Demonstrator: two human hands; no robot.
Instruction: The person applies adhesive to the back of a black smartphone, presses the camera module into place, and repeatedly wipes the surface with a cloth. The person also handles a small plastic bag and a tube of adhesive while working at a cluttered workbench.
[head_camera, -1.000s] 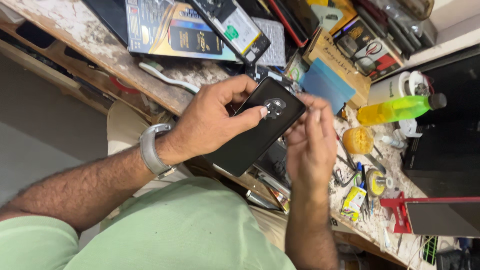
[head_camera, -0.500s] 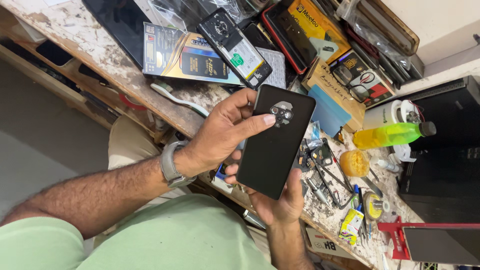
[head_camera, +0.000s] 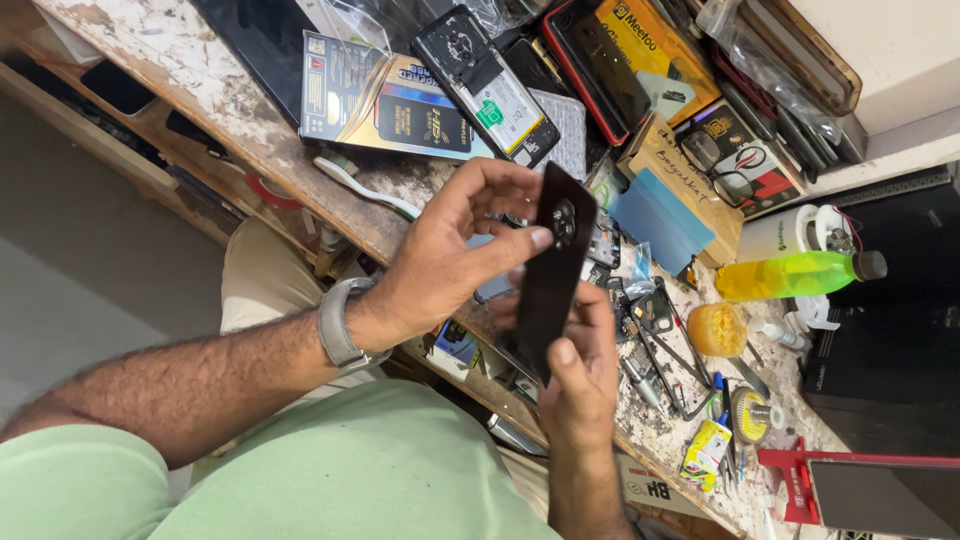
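Note:
I hold a black phone back cover (head_camera: 553, 275) with a round camera ring between both hands, turned nearly edge-on to the camera. My left hand (head_camera: 450, 255), with a grey watch on its wrist, pinches the cover's upper end by the camera ring. My right hand (head_camera: 578, 375) grips the lower end from below, thumb on the near face. Both hands hover above the front edge of a cluttered workbench (head_camera: 240, 130).
On the bench lie a phone with its back off (head_camera: 487, 85), printed boxes (head_camera: 385, 100), a blue card (head_camera: 655, 215), a yellow-green bottle (head_camera: 790, 275), a white toothbrush (head_camera: 365, 187), an orange tub (head_camera: 717, 330), tweezers and small tools (head_camera: 665, 365), and a red stand (head_camera: 800, 480).
The cover has rotated from facing the camera to nearly edge-on. My right hand dropped from the cover's side to its lower end; my left hand stays at the camera ring.

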